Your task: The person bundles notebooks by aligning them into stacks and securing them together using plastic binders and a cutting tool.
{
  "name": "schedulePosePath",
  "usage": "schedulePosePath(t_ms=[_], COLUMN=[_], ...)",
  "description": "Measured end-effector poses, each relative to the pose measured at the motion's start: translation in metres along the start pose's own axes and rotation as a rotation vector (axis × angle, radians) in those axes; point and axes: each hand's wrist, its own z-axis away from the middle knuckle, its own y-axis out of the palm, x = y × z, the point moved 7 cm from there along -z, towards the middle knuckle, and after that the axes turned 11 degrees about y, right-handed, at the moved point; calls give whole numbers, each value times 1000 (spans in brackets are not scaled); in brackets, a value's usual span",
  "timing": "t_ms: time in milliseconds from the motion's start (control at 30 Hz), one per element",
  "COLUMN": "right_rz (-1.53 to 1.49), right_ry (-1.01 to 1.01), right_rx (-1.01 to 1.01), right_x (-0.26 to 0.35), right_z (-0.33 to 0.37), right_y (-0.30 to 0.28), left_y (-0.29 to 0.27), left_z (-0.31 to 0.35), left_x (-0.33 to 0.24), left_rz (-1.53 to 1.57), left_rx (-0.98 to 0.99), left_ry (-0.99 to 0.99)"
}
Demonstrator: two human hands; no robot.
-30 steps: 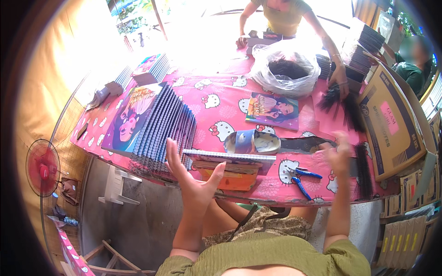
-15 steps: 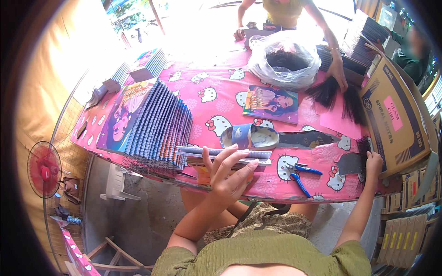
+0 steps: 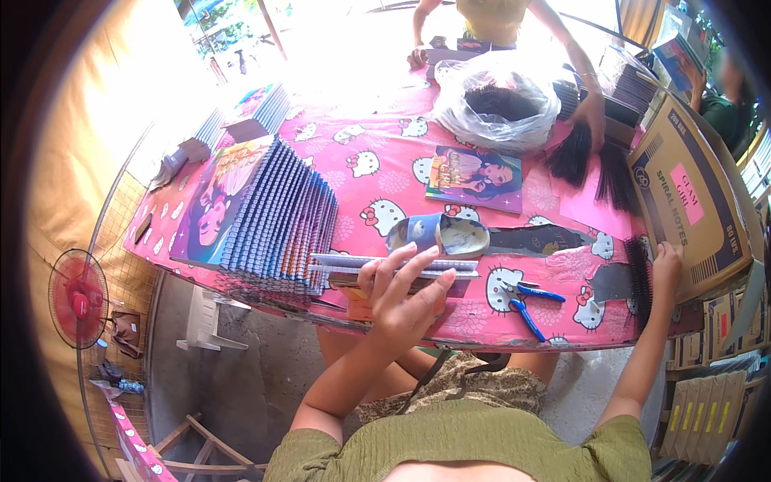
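Observation:
My left hand (image 3: 405, 301) grips a notebook (image 3: 456, 266) on its edge at the table's front, its fingers spread over the near side. The notebook's upper edge faces up, pale with a dark cover strip. Over at the right, my right hand (image 3: 666, 269) is closed beside the cardboard box, fingertips pinched together; what they hold, if anything, is too small to make out. A bundle of black spiral binding coils (image 3: 639, 281) lies just left of that hand. Blue-handled pliers (image 3: 530, 309) rest between my hands. Beyond the notebook is a blue-and-white slipper (image 3: 438, 234).
A tall stack of spiral notebooks (image 3: 277, 225) stands at the left. One notebook (image 3: 474, 178) lies flat mid-table. Behind it, a plastic bag (image 3: 458, 112) holds black coils. A co-worker's hand (image 3: 590, 120) touches more coils. The cardboard box (image 3: 683, 193) borders the right side.
My right hand has moved off the black coils, slightly right and up toward the box. My left hand stays on the notebook. A person at the far right now holds up a notebook.

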Motion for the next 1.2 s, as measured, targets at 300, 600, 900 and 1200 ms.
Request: schedulePosePath(t_ms=[300, 600, 900, 1200], right_rz=[-828, -1036, -1065, -1122], right_ry=[-523, -590, -678, -703], right_rx=[339, 449, 525, 604], right_x=[248, 299, 307, 315], right_z=[120, 154, 148, 153], right_y=[-86, -96, -91, -91], left_y=[2, 0, 2, 3], left_z=[-22, -16, -13, -14], left_x=[10, 8, 5, 4], left_rz=[74, 111, 102, 102], left_rx=[124, 75, 71, 77], left_ry=[-213, -181, -170, -171])
